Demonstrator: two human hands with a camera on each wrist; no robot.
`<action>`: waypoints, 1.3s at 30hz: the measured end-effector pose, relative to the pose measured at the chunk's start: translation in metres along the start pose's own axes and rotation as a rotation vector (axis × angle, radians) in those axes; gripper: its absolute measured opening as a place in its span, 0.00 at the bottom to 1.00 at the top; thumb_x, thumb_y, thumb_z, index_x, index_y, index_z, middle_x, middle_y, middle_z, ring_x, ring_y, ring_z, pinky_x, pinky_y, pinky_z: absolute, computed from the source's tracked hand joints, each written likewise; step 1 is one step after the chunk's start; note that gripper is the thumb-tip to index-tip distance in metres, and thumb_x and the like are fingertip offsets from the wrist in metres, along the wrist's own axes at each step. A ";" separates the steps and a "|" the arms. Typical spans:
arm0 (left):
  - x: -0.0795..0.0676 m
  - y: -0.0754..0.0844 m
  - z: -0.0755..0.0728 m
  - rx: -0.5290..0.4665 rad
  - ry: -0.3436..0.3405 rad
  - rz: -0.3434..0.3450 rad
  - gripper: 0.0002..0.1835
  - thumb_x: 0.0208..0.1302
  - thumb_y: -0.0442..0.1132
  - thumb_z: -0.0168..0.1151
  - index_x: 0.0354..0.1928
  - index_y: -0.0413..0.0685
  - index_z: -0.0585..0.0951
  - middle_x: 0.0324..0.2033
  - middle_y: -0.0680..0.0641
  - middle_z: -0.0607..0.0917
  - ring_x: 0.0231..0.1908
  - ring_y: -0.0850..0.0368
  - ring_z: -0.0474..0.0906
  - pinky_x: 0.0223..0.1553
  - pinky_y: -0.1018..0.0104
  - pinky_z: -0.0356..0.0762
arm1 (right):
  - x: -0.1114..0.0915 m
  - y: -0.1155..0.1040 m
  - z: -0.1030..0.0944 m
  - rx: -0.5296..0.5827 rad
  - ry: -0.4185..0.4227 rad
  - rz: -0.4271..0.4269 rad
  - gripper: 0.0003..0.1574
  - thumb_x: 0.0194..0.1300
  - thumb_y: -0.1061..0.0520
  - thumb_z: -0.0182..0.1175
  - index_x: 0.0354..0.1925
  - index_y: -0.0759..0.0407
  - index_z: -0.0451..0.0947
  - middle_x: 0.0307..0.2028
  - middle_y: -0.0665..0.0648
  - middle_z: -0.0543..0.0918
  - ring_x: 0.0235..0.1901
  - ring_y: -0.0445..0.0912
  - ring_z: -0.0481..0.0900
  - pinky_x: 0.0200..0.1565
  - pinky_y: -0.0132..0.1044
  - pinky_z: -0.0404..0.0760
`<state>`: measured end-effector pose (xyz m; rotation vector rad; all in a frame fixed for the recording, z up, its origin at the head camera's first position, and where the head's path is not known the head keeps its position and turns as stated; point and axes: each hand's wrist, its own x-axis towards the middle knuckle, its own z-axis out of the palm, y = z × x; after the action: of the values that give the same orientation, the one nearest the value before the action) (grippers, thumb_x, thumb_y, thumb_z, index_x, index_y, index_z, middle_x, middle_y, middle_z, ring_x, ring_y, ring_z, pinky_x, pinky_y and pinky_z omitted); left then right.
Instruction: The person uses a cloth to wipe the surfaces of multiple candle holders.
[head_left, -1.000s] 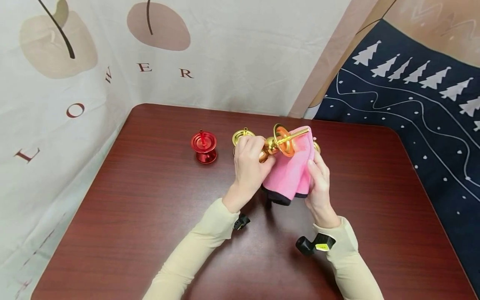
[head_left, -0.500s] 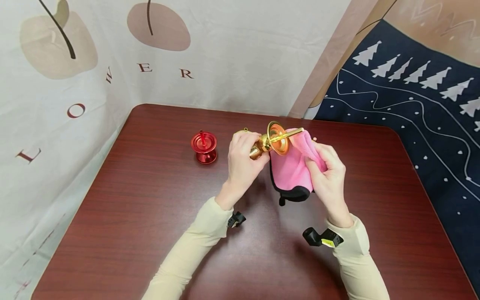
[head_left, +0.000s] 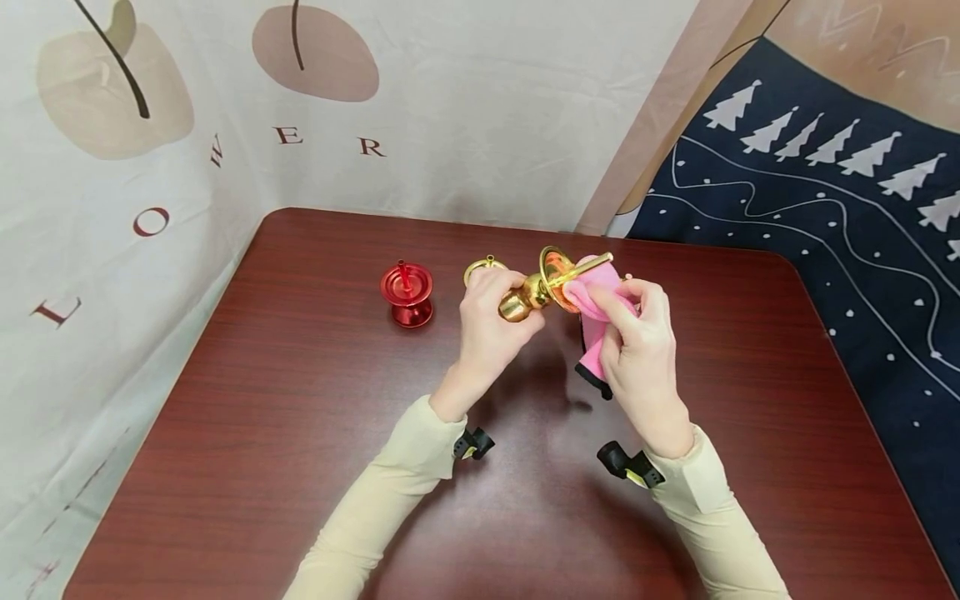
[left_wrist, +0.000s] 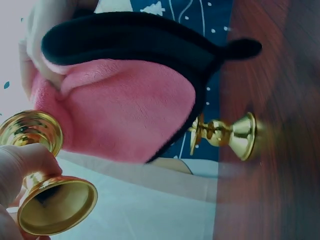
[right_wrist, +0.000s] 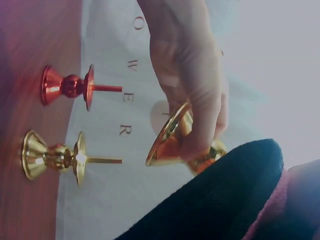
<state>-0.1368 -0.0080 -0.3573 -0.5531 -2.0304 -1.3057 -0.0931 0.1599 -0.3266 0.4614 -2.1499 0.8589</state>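
Note:
My left hand point(head_left: 483, 325) grips a gold candle holder point(head_left: 534, 293) by its stem, above the table. It is tilted, with its dish and thin rod toward the right; in the left wrist view its hollow base point(left_wrist: 60, 207) shows. My right hand point(head_left: 645, 358) pinches a pink cloth point(head_left: 595, 335) with black trim. A bunched part of the cloth touches the inside of the dish, beside the rod. The rest hangs down, and its black edge point(right_wrist: 225, 187) covers much of the right wrist view's lower part.
A red candle holder point(head_left: 408, 296) stands upright at the left on the brown table point(head_left: 300, 400). Just behind my left hand stands a second gold holder point(right_wrist: 37, 156). Another gold holder point(left_wrist: 243, 136) stands behind the cloth. Printed fabric point(head_left: 480, 133) hangs along the table's back.
The cloth, earlier spread behind and below the dish, is now gathered, with my right fingers up inside the dish. My left hand has shifted slightly left since the first frame, still holding the candle holder.

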 end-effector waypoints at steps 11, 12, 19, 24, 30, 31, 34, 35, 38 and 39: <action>0.001 0.002 -0.002 0.212 -0.010 0.112 0.14 0.38 0.30 0.69 0.31 0.39 0.79 0.31 0.44 0.80 0.42 0.48 0.71 0.48 0.56 0.68 | -0.001 -0.011 -0.006 0.174 0.028 0.057 0.22 0.53 0.76 0.51 0.41 0.61 0.83 0.40 0.66 0.75 0.41 0.53 0.73 0.39 0.26 0.69; 0.001 0.001 -0.002 0.198 -0.008 0.103 0.14 0.38 0.30 0.69 0.31 0.39 0.79 0.31 0.44 0.81 0.42 0.48 0.71 0.48 0.56 0.68 | -0.002 -0.010 -0.005 0.163 0.023 0.038 0.22 0.53 0.76 0.51 0.41 0.61 0.83 0.40 0.67 0.74 0.40 0.53 0.73 0.39 0.27 0.69; -0.002 -0.005 -0.003 0.004 -0.031 -0.006 0.14 0.36 0.31 0.68 0.31 0.39 0.80 0.30 0.44 0.82 0.42 0.48 0.72 0.46 0.58 0.70 | -0.003 0.008 0.000 0.074 -0.009 -0.046 0.21 0.55 0.77 0.49 0.37 0.61 0.83 0.41 0.69 0.73 0.42 0.58 0.72 0.45 0.32 0.71; -0.005 -0.006 -0.008 -0.095 -0.122 -0.063 0.15 0.35 0.32 0.70 0.31 0.41 0.80 0.29 0.45 0.81 0.38 0.52 0.73 0.38 0.60 0.72 | 0.004 0.022 0.002 0.049 0.058 -0.043 0.18 0.57 0.75 0.51 0.35 0.62 0.83 0.40 0.70 0.73 0.44 0.59 0.72 0.50 0.28 0.70; -0.006 -0.004 -0.013 -0.164 -0.203 -0.129 0.15 0.36 0.32 0.72 0.31 0.42 0.80 0.29 0.47 0.81 0.35 0.56 0.73 0.36 0.65 0.72 | 0.006 0.027 0.006 0.113 0.071 -0.090 0.15 0.57 0.75 0.54 0.32 0.61 0.83 0.39 0.69 0.73 0.43 0.59 0.72 0.51 0.26 0.70; -0.006 -0.004 -0.013 -0.164 -0.206 -0.140 0.15 0.36 0.33 0.72 0.31 0.42 0.80 0.29 0.47 0.81 0.35 0.56 0.74 0.36 0.65 0.72 | 0.006 0.027 0.006 0.119 0.058 -0.106 0.16 0.56 0.75 0.53 0.32 0.61 0.83 0.39 0.69 0.73 0.43 0.59 0.71 0.50 0.26 0.70; -0.006 -0.004 -0.014 -0.158 -0.197 -0.173 0.16 0.35 0.32 0.73 0.32 0.42 0.80 0.29 0.46 0.81 0.35 0.55 0.74 0.35 0.65 0.72 | 0.006 0.026 0.002 0.129 0.007 -0.171 0.17 0.56 0.75 0.51 0.33 0.60 0.83 0.39 0.69 0.74 0.42 0.60 0.71 0.50 0.26 0.70; -0.006 -0.004 -0.014 -0.152 -0.195 -0.181 0.16 0.35 0.32 0.73 0.32 0.42 0.80 0.29 0.46 0.81 0.35 0.55 0.74 0.35 0.65 0.71 | 0.006 0.026 0.000 0.134 -0.010 -0.194 0.18 0.56 0.75 0.50 0.33 0.60 0.83 0.39 0.69 0.74 0.42 0.60 0.72 0.51 0.27 0.70; -0.006 -0.005 -0.015 -0.152 -0.199 -0.194 0.17 0.34 0.32 0.73 0.32 0.42 0.80 0.29 0.46 0.81 0.35 0.55 0.73 0.35 0.65 0.71 | 0.011 0.027 -0.004 0.156 -0.045 -0.218 0.19 0.55 0.75 0.49 0.33 0.59 0.83 0.39 0.68 0.74 0.42 0.59 0.72 0.51 0.27 0.69; -0.006 -0.005 -0.015 -0.158 -0.205 -0.193 0.16 0.35 0.31 0.73 0.31 0.41 0.80 0.29 0.46 0.81 0.35 0.55 0.73 0.35 0.65 0.71 | 0.012 0.027 -0.005 0.158 -0.046 -0.212 0.19 0.55 0.75 0.50 0.33 0.60 0.83 0.39 0.68 0.74 0.42 0.59 0.72 0.51 0.27 0.69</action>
<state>-0.1315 -0.0234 -0.3598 -0.5951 -2.2029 -1.5914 -0.1137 0.1821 -0.3267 0.7817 -2.0376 0.9082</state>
